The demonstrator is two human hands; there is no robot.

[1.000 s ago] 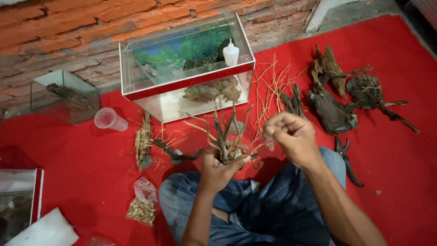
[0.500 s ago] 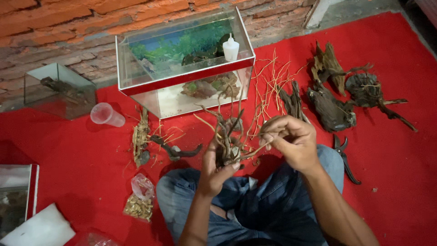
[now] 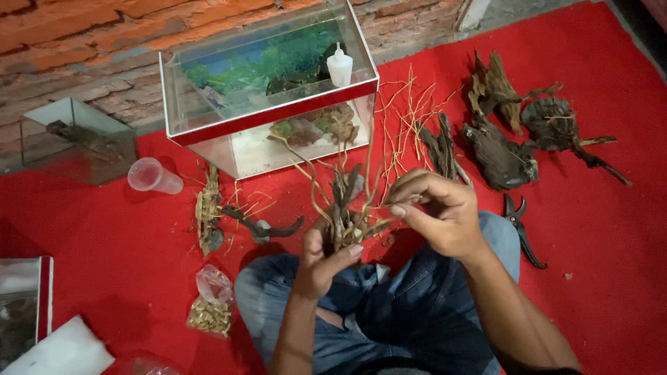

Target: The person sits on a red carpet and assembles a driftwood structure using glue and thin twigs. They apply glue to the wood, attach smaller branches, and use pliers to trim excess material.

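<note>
My left hand (image 3: 325, 262) grips the base of a bundle of dark driftwood roots (image 3: 345, 205) with thin twigs fanning upward, held above my lap. To its right, my right hand (image 3: 439, 213) pinches one thin twig against the bundle's side. Behind the bundle stands a glass aquarium (image 3: 267, 118) with a red rim, holding stones, wood and a small white squeeze bottle (image 3: 339, 67).
Loose thin twigs (image 3: 406, 125) and dark driftwood chunks (image 3: 504, 149) lie on the red carpet (image 3: 104, 257) at right, with black pruning shears (image 3: 520, 228) by my knee. At left are a small glass tank (image 3: 76, 142), a plastic cup (image 3: 154, 176), a root piece (image 3: 208, 212) and a bag of chips (image 3: 210, 309).
My right hand has come in from the right and down to the bundle, now pinching a twig against it. My left hand has kept its hold on the roots.
</note>
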